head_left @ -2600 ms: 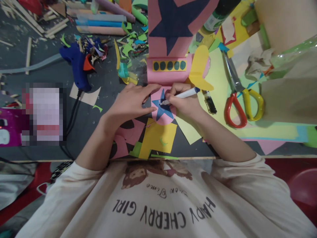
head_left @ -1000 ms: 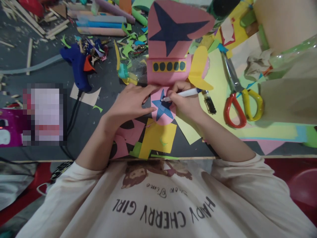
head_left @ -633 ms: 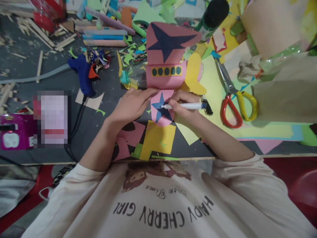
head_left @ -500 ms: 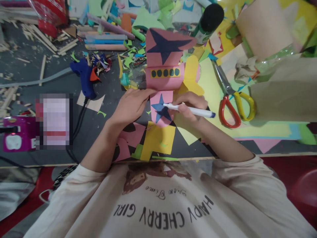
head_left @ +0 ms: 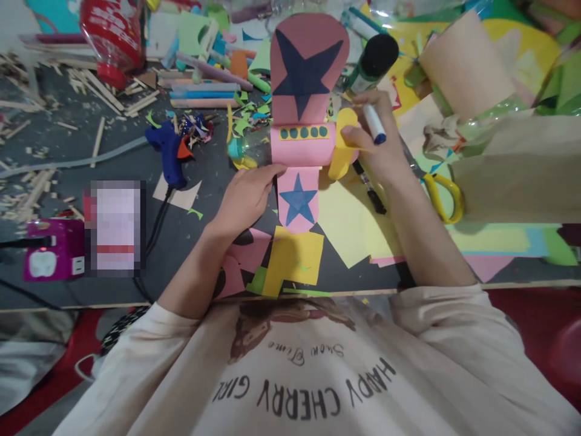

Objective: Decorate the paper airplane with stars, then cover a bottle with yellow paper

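Observation:
A pink paper aeroplane (head_left: 303, 144) lies on the dark table, with a dark star on its far wing, a blue star (head_left: 298, 201) on its near wing and a strip of green dots on the body. My left hand (head_left: 245, 197) rests flat beside the near wing, fingers stretched onto the body's edge. My right hand (head_left: 377, 145) is up by the yellow tail piece (head_left: 344, 140), fingers closed round a white marker (head_left: 373, 123) with a blue end. Its fingertips touch the yellow piece.
A blue glue gun (head_left: 167, 145) lies left, scissors (head_left: 442, 192) with a yellow handle right, partly under my arm. A black-capped bottle (head_left: 372, 62), a paper roll (head_left: 460, 63), coloured scraps, wooden sticks and a magenta box (head_left: 48, 257) crowd the table. A black pen (head_left: 371, 192) lies by my wrist.
My right hand has lifted the marker off the blue star and moved up to the yellow tail piece. The view has tilted up the table; my left hand stays by the wing.

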### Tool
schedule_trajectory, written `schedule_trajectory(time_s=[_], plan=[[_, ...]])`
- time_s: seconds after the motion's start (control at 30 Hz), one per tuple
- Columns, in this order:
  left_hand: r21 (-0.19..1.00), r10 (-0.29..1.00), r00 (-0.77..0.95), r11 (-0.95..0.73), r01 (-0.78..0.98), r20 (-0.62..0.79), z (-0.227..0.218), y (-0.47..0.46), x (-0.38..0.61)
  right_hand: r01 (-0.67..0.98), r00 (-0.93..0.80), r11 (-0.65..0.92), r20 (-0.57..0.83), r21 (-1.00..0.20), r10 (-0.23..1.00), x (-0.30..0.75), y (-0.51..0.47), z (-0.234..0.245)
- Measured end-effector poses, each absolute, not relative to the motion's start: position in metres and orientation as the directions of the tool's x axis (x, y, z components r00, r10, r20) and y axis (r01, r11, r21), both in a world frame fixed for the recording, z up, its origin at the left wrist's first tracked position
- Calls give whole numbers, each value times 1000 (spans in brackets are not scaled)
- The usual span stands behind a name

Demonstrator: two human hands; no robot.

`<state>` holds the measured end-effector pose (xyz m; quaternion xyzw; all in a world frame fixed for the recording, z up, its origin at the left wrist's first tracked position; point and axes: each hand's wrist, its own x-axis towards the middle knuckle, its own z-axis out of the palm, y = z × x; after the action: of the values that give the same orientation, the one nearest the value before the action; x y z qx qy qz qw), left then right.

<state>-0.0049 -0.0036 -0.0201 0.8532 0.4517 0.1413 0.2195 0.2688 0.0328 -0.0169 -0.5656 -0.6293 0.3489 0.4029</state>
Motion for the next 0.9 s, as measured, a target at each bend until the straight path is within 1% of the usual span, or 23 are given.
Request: schedule_trajectory(time_s=[0.07, 0.13, 0.27, 0.33, 0.37, 0.43, 0.47, 0.5, 0.53, 0.57, 0.63, 0.7, 0.77, 0.83, 0.9], plan=[[493, 839, 537, -507, 707, 93, -24, -3, -6, 382, -43, 112, 104, -917, 994, 271, 33, -27], [492, 849, 502, -512, 705, 163, -29, -1, -7, 377, -25, 134, 134, -917, 991, 273, 30, -31], [533, 844, 385, -535, 656, 374, -31, -2, -10, 411, 83, 194, 249, -891, 965, 273, 24, -26], [508, 784, 365, -609, 609, 503, -26, -6, -11, 411, 150, 210, 293, -887, 944, 272, 21, -23], [463, 722, 387, -675, 574, 573, -23, -10, -11, 408, 185, 213, 309, -888, 933, 271, 19, -23], [322, 556, 501, -817, 479, 664, -18, -17, -8, 414, 253, 217, 340, -884, 906, 269, 17, -24], [263, 478, 570, -868, 420, 668, -16, -20, -6, 417, 290, 219, 358, -882, 888, 267, 15, -25], [249, 444, 643, -893, 375, 624, -15, -24, -3, 409, 330, 215, 363, -887, 871, 265, 14, -27], [270, 436, 707, -900, 343, 556, -16, -26, 0, 382, 373, 203, 352, -901, 859, 262, 12, -29], [319, 452, 759, -888, 331, 470, -17, -28, 3, 336, 409, 185, 320, -924, 855, 258, 10, -32], [468, 518, 804, -810, 352, 292, -21, -29, 8, 190, 454, 119, 194, -975, 869, 248, 3, -36], [614, 567, 803, -704, 356, 185, -25, -29, 10, 87, 402, 56, 86, -995, 912, 236, -7, -37], [713, 599, 780, -626, 317, 179, -29, -27, 9, -16, 338, 15, 9, -1000, 941, 225, -19, -35], [760, 640, 741, -582, 291, 206, -33, -27, 7, -109, 308, -12, -45, -994, 950, 215, -30, -31], [792, 704, 683, -523, 315, 193, -38, -26, 6, -167, 276, -37, -83, -985, 957, 206, -38, -28]])
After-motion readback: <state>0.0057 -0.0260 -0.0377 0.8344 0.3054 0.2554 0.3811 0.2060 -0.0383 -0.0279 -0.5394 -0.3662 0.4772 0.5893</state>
